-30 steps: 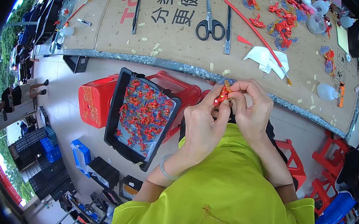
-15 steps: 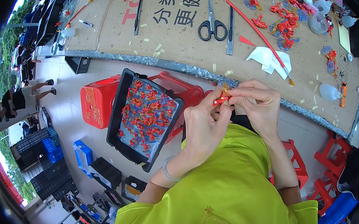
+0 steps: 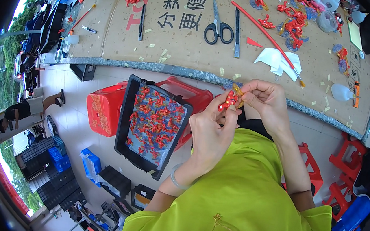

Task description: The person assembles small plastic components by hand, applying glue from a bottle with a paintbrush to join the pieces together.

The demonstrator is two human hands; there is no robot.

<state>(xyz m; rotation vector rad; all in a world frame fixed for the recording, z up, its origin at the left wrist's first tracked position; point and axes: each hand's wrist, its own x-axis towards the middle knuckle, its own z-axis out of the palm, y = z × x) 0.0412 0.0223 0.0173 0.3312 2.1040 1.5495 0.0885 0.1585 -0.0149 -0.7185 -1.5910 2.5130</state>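
1. A small glossy red plastic figurine with a translucent amber part (image 3: 228, 102) is just right of the frame's centre, slightly above mid-height, between the fingers of both hands.
2. The left hand (image 3: 210, 129) comes from below; its thumb and index finger are closed in a pinch on the red body, at the left and lower sides of the figurine.
3. The right hand (image 3: 265, 99) is at the figurine's right; its thumb and index finger are drawn together at the amber part at the top. How firmly they grip cannot be told.
4. A black rectangular plastic tray (image 3: 124, 118) of red-and-blue figurines (image 3: 155, 119) lies left of centre, well apart from the fingers.
5. Across the upper frame, the cardboard-covered counter (image 3: 106, 46) bears black-handled metal scissors (image 3: 218, 29) and a long red-handled brush (image 3: 265, 38).
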